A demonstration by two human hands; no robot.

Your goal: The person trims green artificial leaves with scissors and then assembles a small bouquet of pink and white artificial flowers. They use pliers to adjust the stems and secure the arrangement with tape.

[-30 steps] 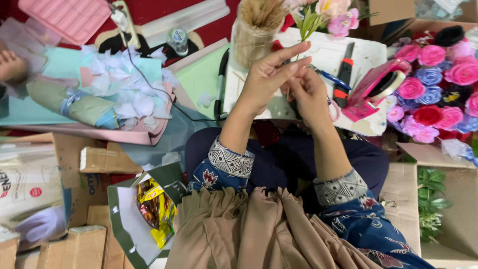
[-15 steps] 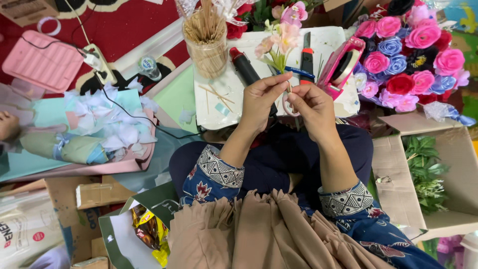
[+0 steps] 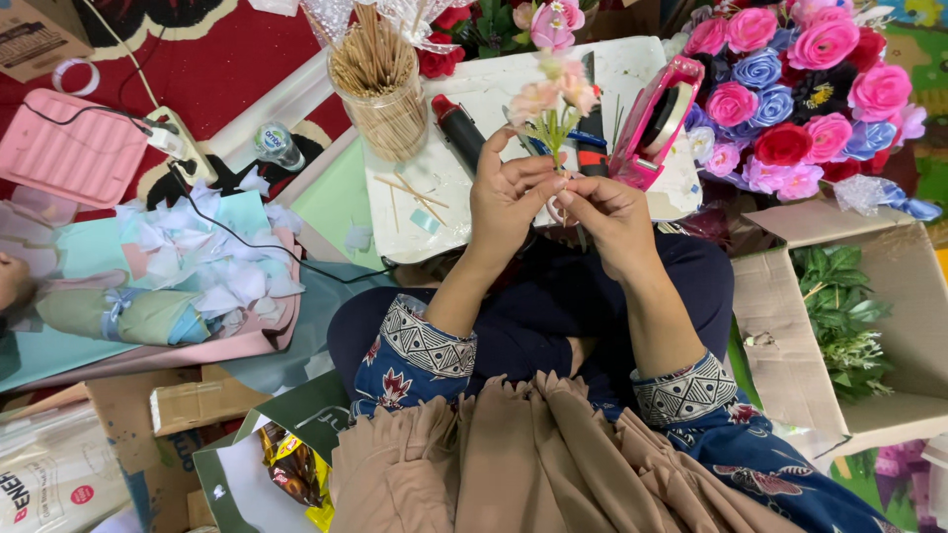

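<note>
Now: assembling flower sprig (image 3: 553, 99) | left hand (image 3: 509, 197) and right hand (image 3: 612, 212) fingers pinched on stem | next, I judge: steady grip, tape dispenser (image 3: 657, 118) near.

Both forearms reach forward, bent at the elbows. The left hand (image 3: 509, 192) and right hand (image 3: 609, 212) meet, fingertips pinched together.

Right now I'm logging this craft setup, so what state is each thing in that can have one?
Left hand: closed on the flower sprig's stem.
Right hand: pinching the same stem.
Pink flower sprig: held upright, blooms up.
Jar of wooden sticks: upright, full.
Pink tape dispenser: roll loaded.
Cardboard box: open, green foliage inside.
Glue gun: lying on the white board.
</note>
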